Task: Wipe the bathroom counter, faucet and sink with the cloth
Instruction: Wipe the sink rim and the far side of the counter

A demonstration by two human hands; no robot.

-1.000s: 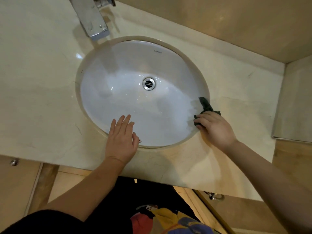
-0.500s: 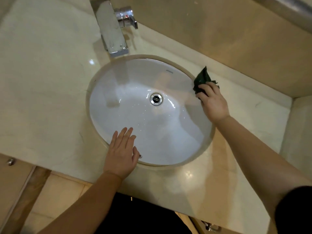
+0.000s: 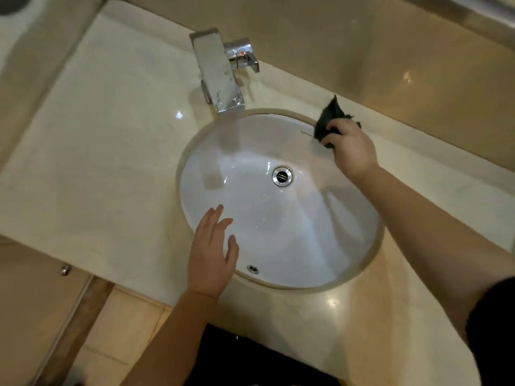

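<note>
The left hand [image 3: 211,254] lies flat, fingers straight, at the sink's [image 3: 292,235] near rim. At the far-right rim the right hand [image 3: 352,147] has its grip clamped on the dark cloth [image 3: 330,112]. This looks like rim-wiping, and the next sweep likely runs left toward the faucet [image 3: 220,76].

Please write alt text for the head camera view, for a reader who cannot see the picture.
A person's right hand holds a dark cloth at the far right rim of a white oval sink. The left hand, fingers straight, is over the near rim. A chrome faucet stands behind the sink on a pale counter.
</note>
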